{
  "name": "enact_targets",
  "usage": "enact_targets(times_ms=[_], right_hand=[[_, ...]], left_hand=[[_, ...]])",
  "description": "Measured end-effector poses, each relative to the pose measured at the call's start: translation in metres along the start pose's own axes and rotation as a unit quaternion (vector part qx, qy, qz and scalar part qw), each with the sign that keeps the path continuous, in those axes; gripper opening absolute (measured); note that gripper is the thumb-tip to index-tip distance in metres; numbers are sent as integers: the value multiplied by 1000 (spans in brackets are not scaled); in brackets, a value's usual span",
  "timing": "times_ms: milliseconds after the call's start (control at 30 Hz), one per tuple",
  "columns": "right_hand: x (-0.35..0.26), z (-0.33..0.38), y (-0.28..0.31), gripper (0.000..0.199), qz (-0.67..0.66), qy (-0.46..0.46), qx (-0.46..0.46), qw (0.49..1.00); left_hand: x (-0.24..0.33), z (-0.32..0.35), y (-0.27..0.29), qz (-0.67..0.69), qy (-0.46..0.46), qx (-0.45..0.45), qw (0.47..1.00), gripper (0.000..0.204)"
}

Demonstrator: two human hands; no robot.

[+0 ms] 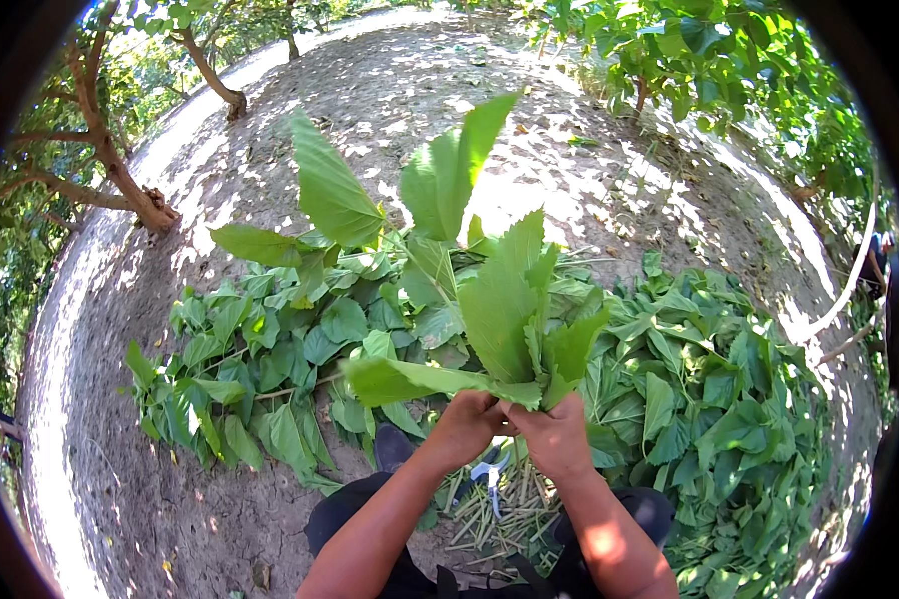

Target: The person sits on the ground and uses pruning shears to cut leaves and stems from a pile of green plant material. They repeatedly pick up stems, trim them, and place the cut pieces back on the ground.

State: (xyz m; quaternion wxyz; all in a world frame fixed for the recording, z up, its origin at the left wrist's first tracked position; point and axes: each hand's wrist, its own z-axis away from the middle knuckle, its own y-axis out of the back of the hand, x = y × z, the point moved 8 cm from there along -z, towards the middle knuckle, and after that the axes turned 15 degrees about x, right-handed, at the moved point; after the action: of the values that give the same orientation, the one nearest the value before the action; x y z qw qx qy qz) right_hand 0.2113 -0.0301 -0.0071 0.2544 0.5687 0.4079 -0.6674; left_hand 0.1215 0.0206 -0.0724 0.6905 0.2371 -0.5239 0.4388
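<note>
Both hands meet in front of my knees around the base of a leafy branch (501, 311), with large bright green toothed leaves spreading up and outward. My left hand (461, 431) is closed at the lower end of the leaves, its fingers curled in. Close against it, my right hand (552, 437) grips the same branch, thumb towards the left hand. The stem itself is mostly hidden by fingers and leaves. Below the hands, a pair of pruning shears (492, 476) with pale handles lies on short cut stems (504, 519) between my legs.
A pile of leafy cut branches (290, 349) lies ahead to the left, and a larger heap of leaves (709, 419) to the right. Tree trunks (120, 170) stand at the far left. Dry, cracked soil (370, 60) stretches ahead in dappled light. Bushes (709, 60) grow at the far right.
</note>
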Motion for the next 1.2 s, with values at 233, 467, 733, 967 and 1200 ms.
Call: enact_targets(times_ms=[233, 467, 733, 967, 1200], right_hand=[[-12, 1, -13, 24, -54, 42, 23, 997], [20, -9, 12, 13, -91, -35, 61, 993], [46, -4, 10, 14, -178, -163, 65, 968], [51, -2, 14, 12, -171, -218, 83, 957], [35, -4, 25, 14, -171, -200, 109, 958]], left_hand=[[-14, -1, 20, -147, -344, 46, 926, 29], [17, -5, 7, 156, 37, 61, 985, 24], [16, -6, 20, 145, 21, 106, 984, 25], [15, -3, 17, 146, 15, 72, 987, 21], [32, -7, 53, 168, 0, 138, 976, 24]])
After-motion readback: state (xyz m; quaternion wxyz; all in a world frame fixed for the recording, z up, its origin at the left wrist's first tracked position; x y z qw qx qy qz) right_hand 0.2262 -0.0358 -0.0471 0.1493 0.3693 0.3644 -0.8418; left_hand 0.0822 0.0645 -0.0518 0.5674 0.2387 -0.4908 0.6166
